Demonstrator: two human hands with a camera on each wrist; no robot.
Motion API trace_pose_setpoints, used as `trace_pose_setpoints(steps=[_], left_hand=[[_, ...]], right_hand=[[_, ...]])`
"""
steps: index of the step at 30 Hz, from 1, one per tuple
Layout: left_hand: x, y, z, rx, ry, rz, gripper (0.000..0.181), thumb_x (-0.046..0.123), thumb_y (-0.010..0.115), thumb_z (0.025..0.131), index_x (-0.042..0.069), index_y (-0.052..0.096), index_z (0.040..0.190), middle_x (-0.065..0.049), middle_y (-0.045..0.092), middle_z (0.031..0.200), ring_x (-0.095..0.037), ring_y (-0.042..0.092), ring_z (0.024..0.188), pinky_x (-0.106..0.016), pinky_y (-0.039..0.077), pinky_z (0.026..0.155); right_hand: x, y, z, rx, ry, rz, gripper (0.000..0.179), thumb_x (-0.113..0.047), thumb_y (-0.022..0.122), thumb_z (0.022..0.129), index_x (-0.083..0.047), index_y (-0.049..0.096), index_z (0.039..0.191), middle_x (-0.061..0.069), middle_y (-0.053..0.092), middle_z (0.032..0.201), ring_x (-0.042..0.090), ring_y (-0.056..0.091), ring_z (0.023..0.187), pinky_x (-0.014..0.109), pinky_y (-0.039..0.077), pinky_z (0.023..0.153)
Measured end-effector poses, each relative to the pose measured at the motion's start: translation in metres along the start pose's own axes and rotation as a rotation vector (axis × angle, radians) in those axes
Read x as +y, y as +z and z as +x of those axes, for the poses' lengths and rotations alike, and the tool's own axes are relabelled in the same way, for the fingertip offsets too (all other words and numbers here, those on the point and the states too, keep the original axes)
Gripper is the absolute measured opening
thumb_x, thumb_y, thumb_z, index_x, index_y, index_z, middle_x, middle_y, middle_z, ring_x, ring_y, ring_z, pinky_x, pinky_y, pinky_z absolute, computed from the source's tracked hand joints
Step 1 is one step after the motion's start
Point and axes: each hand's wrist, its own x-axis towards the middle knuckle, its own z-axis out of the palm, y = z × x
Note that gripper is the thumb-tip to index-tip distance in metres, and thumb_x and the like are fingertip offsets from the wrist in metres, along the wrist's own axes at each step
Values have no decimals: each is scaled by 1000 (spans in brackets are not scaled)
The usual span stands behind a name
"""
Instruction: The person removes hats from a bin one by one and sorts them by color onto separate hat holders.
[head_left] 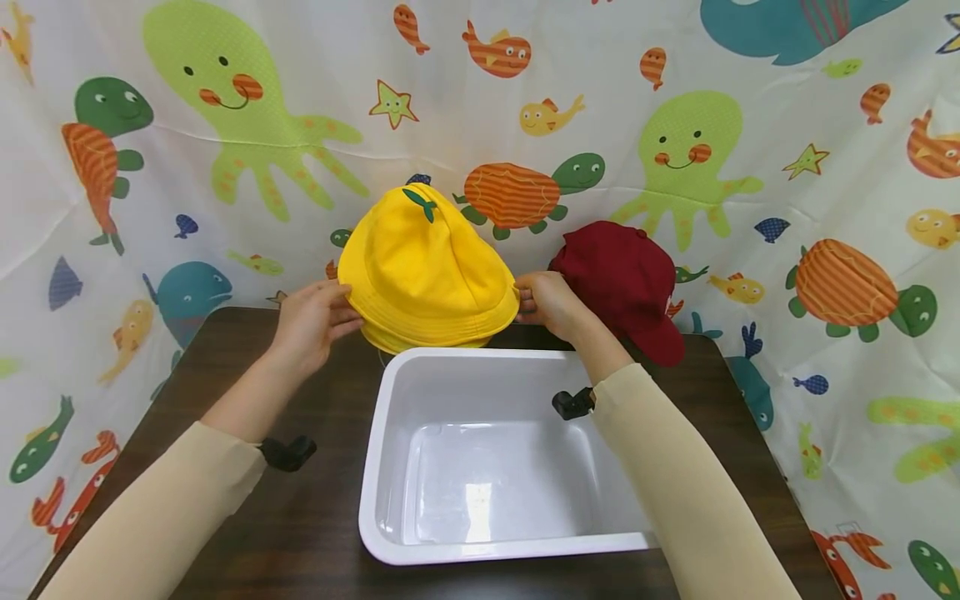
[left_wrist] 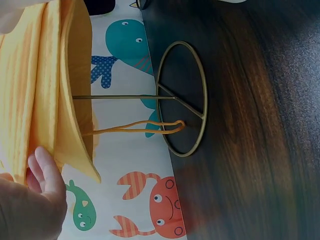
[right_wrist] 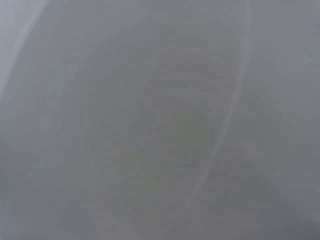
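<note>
A yellow brimmed hat (head_left: 427, 258) with a green leaf-like tab on its crown sits at the back of the table, in the head view. Another yellow edge shows beneath its brim. My left hand (head_left: 311, 325) grips the brim at the left, and my right hand (head_left: 551, 302) pinches it at the right. Seen from the left wrist, the hat's layered yellow cloth (left_wrist: 45, 90) is above a thin wire stand (left_wrist: 204, 100) with a ring base, and an orange cord (left_wrist: 150, 127) hangs down. The right wrist view shows only a blurred pale grey surface.
A white plastic basin (head_left: 487, 475) stands on the dark wooden table (head_left: 300, 517), in front of the hat and beneath the right forearm. To the right at the back is a dark red cap (head_left: 618, 283). A sea-animal printed curtain (head_left: 450, 100) hangs behind the table.
</note>
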Motion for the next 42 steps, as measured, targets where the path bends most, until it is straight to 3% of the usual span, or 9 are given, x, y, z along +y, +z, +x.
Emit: trace_pose_setpoints(steps=[5, 14, 24, 34, 42], left_hand=[[-2, 1, 1, 24, 5, -17, 20, 16, 66, 104, 7, 58, 120, -2, 67, 94, -13, 69, 72, -29, 65, 74], [-4, 0, 3, 43, -2, -11, 27, 19, 72, 101, 8, 61, 122, -3, 67, 102, -14, 72, 75, -32, 65, 73], [-8, -4, 10, 36, -38, -10, 23, 16, 69, 102, 6, 60, 121, -1, 70, 97, -14, 71, 73, -31, 65, 70], [-24, -10, 15, 38, -95, -21, 17, 11, 67, 102, 4, 59, 116, 0, 73, 87, -14, 73, 70, -31, 65, 68], [-29, -10, 12, 42, -103, 32, 21, 15, 68, 102, 6, 60, 120, 1, 73, 92, -13, 73, 75, -31, 65, 73]], right_hand=[[2, -2, 3, -14, 31, 74, 22, -10, 51, 104, 3, 65, 114, 8, 62, 90, 18, 63, 71, 27, 58, 70], [5, -3, 4, -10, 62, 175, 21, -5, 53, 103, 5, 64, 118, 11, 61, 99, 21, 62, 78, 27, 57, 69], [6, 0, 8, 8, 95, 131, 32, -6, 55, 107, 6, 57, 136, 11, 63, 105, 20, 62, 81, 26, 56, 69], [9, 3, 9, 17, 135, 75, 30, -5, 54, 108, 7, 61, 134, 11, 63, 104, 20, 60, 80, 24, 55, 66], [11, 4, 7, 21, 170, 54, 23, -4, 54, 107, 7, 63, 126, 11, 62, 101, 20, 60, 75, 23, 56, 63]])
